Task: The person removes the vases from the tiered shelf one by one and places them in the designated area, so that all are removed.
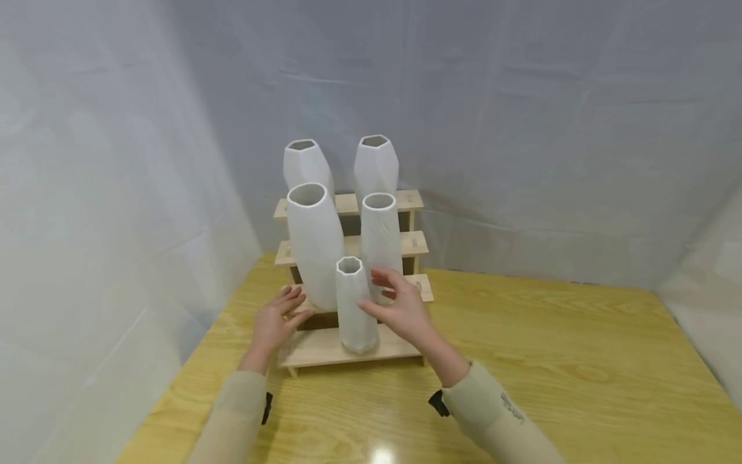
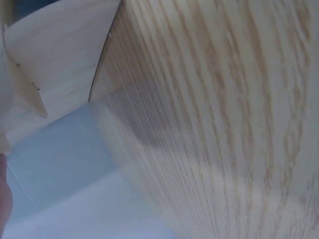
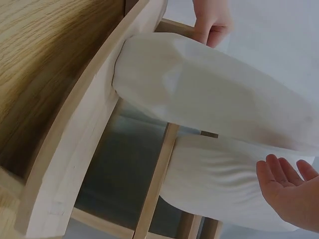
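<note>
You seem to be positioning the small vase (image 1: 355, 316), upright on the near board (image 1: 310, 349), left hand (image 1: 274, 327) and right hand (image 1: 407, 312) flanking it, fingers spread, so next probably check its steadiness.

- Before you, a wood-grained table (image 1: 551, 361) carries a four-step wooden rack (image 1: 414, 243).
- On the near, lowest board (image 1: 307, 349), you have a small white vase (image 1: 353, 316), upright.
- One step up stand a broad vase (image 1: 315, 248) left and a slim vase (image 1: 379, 238) right.
- Farther back, you see two more vases, left (image 1: 307, 166) and right (image 1: 377, 169), bases hidden.
</note>
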Motion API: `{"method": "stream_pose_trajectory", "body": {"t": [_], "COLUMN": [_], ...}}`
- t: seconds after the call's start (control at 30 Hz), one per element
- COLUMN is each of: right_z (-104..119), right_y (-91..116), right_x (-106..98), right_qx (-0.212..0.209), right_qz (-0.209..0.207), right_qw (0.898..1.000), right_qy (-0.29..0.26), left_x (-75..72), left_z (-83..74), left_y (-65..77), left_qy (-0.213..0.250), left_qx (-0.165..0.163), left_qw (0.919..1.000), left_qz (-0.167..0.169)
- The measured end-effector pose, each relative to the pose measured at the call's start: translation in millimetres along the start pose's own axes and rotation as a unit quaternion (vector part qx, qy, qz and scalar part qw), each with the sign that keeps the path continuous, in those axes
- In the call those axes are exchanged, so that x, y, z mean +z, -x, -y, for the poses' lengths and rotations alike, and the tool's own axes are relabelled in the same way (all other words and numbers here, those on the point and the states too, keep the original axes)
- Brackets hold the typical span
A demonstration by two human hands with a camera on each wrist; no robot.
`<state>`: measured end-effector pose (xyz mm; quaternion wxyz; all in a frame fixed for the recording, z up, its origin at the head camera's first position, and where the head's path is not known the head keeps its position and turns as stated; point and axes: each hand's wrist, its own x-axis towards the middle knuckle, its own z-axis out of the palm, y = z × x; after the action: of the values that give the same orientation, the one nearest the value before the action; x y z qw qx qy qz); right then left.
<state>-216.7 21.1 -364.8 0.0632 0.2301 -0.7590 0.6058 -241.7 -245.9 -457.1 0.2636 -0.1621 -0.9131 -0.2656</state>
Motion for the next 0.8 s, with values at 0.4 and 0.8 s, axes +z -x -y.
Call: {"method": "stream_pose_trajectory", "body": {"t": [0.4,0.8], "right_z": [-6,27], "right_y": [-7,1], "right_x": [9,7], "right_qx": [0.012,0.008], "right_qz": [0.009,0.004], "right_qw": [1.000,1.000], "right_qy": [-0.027,-0.012], "left_x": [6.1,8.1], "left_z": [-1.7,-3.4], "left_y": [-2.2,-2.6], "left_qy": [0.008,0.003], "left_qx": [0.007,0.018], "left_qw": [0.9998,0.9994], "left_qz": [-0.017,-0.029]}}
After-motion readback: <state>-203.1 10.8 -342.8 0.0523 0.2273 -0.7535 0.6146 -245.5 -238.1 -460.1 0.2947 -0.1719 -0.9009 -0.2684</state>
